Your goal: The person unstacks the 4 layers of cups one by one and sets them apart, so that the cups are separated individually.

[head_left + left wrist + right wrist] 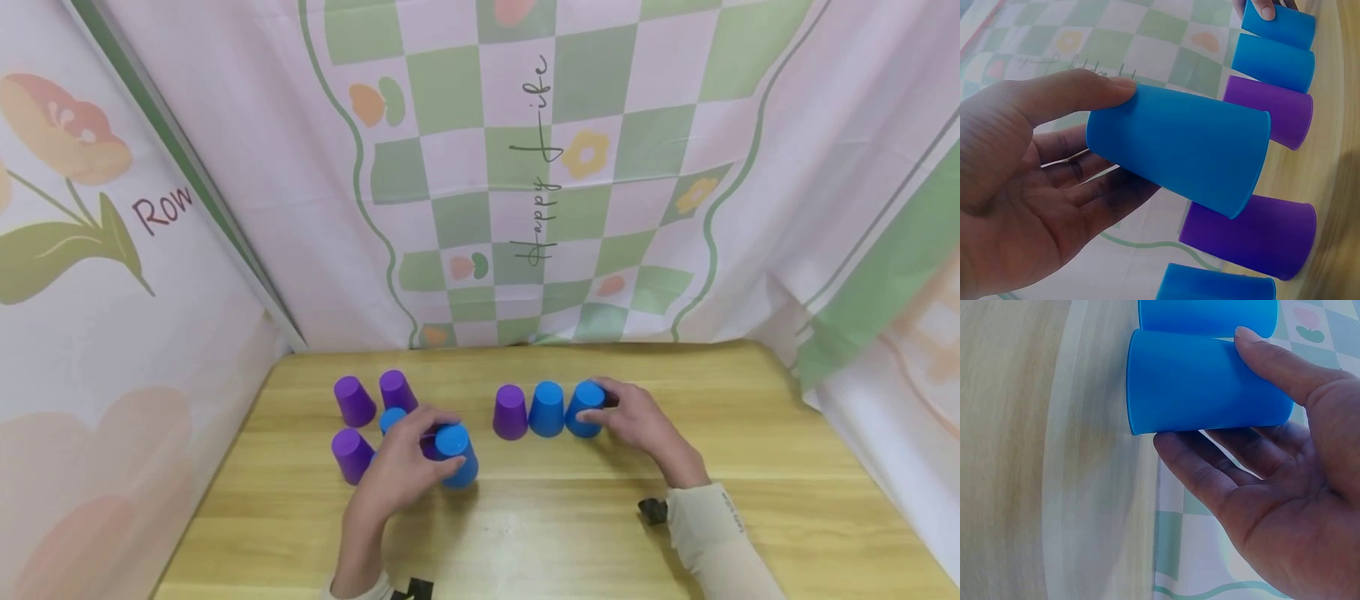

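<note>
My left hand [397, 467] grips an upside-down blue cup [460, 467], its thumb on the near side; the left wrist view shows the cup [1179, 144] in front of a purple cup [1254, 237]. At the right end of a row of three, my right hand [641, 421] holds another upturned blue cup [582, 410] between thumb and fingers. Beside it in the row stand a blue cup [547, 410] and a purple cup [511, 414]. In the right wrist view the held cup [1197, 384] touches or nearly touches its neighbour.
To the left stand more upturned cups: purple ones [355, 402] [397, 390] [350, 457] and a blue cup [391, 418], partly hidden by the left hand. The wooden table [555, 533] meets a patterned curtain [517, 192] at the back and more cloth at both sides.
</note>
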{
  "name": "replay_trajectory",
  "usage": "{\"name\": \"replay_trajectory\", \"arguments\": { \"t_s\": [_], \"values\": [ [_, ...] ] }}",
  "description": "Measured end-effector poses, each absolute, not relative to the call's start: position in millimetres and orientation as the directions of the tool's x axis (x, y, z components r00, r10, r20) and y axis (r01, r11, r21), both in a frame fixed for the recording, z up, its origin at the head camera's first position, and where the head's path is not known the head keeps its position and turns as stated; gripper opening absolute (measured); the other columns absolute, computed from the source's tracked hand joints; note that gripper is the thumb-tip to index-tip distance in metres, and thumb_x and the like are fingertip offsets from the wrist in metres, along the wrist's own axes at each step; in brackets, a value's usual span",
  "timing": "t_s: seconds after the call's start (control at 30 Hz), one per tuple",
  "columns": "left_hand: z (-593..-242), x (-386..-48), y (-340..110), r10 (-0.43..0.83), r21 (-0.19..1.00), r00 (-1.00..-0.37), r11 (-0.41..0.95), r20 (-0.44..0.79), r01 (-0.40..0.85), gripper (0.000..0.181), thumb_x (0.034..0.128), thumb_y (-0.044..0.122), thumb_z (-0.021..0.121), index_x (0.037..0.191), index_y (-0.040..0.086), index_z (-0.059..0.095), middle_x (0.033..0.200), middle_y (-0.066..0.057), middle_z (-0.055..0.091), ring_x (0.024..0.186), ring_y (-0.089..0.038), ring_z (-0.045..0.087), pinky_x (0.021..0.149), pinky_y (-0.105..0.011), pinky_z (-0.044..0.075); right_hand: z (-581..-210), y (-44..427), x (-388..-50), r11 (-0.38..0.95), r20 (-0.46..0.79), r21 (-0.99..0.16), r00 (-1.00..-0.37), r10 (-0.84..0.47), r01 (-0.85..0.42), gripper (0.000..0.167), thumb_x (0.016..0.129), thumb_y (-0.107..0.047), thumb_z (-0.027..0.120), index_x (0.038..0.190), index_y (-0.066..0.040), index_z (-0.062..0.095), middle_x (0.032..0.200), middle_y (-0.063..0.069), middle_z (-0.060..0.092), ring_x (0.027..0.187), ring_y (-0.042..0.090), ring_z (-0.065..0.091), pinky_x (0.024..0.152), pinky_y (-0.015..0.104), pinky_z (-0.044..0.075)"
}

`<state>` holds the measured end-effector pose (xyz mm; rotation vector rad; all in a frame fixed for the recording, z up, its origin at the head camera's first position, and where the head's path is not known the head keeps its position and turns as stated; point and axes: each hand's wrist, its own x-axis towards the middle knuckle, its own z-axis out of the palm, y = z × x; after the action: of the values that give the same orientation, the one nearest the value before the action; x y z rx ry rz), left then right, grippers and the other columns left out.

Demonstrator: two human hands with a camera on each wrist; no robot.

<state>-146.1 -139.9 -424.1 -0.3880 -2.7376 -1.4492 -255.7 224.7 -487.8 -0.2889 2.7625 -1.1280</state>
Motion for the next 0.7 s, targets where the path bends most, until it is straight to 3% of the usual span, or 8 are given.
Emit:
{"name": "replay_trajectory", "arguments": {
  "t_s": [0.37, 0.7],
  "values": [
    [-437, -133, -152, 0.159, 0.842, -0.982, 0.511, 0.104, 0.172, 0.043, 0.0867, 0.011, 0.086, 0.127, 0.01, 0.07, 0.135, -0.008, 0.067, 0.129, -0.035, 0.064, 0.109, -0.055, 0.053, -487, 223, -254, 0.697, -0.071, -0.709, -0.971, -0.226, -0.111, 0.062, 0.096, -0.038, 0.078, 0.146, -0.007, 0.059, 0.141, 0.023, 0.064, 0.126, 0.043, 0.06, 0.107, 0.066, 0.05],
    [-456, -123, -160, 0.111, 0.818, -0.988, 0.555, 0.106, 0.15, 0.048, 0.0822, 0.014, 0.09, 0.126, 0.015, 0.071, 0.126, -0.003, 0.071, 0.125, -0.029, 0.065, 0.11, -0.057, 0.051, -488, 223, -257, 0.699, -0.074, -0.707, -0.972, -0.223, -0.107, 0.06, 0.096, -0.038, 0.078, 0.145, -0.009, 0.06, 0.141, 0.021, 0.064, 0.126, 0.043, 0.06, 0.107, 0.066, 0.051]
  ]
}}
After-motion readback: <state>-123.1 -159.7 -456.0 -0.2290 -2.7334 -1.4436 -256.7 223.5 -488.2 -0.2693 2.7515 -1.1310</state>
